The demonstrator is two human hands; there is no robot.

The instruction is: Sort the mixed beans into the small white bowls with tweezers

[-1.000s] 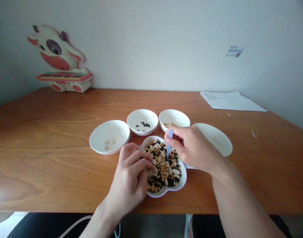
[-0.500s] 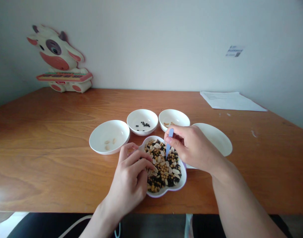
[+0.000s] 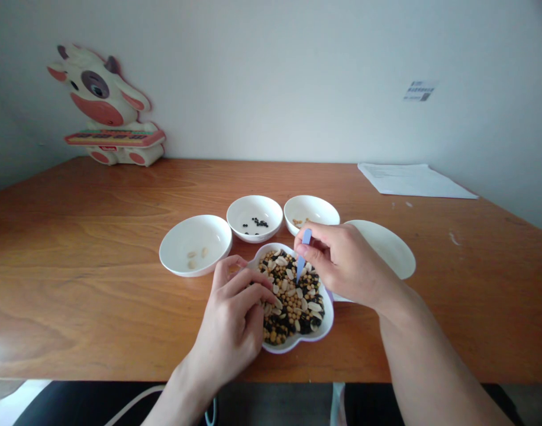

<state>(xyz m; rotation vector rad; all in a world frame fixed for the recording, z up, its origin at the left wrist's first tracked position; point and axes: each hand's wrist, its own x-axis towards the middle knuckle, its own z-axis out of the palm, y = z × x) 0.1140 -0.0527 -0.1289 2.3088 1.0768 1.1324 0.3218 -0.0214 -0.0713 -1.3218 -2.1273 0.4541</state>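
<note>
A white flower-shaped dish (image 3: pixel 297 343) with a lilac edge holds a mix of peanuts, yellow beans and black beans (image 3: pixel 293 302). My right hand (image 3: pixel 337 254), above its upper right side, pinches lilac plastic tweezers (image 3: pixel 303 251), pointed down into the mix. Over the left rim, my left hand (image 3: pixel 235 313) is curled with its fingertips among the peanuts; its thumb tip is hidden. Behind stand a left bowl (image 3: pixel 177 251) with a few peanuts, a middle bowl (image 3: pixel 255 206) with black beans, and a right bowl (image 3: pixel 313 207) with yellow beans, partly behind my right hand.
A white plate (image 3: pixel 390 251) lies partly under my right forearm. Papers (image 3: pixel 413 178) rest at the back right of the wooden table (image 3: pixel 97 284). A toy cow with a keyboard (image 3: pixel 113 112) stands at the back left against the wall.
</note>
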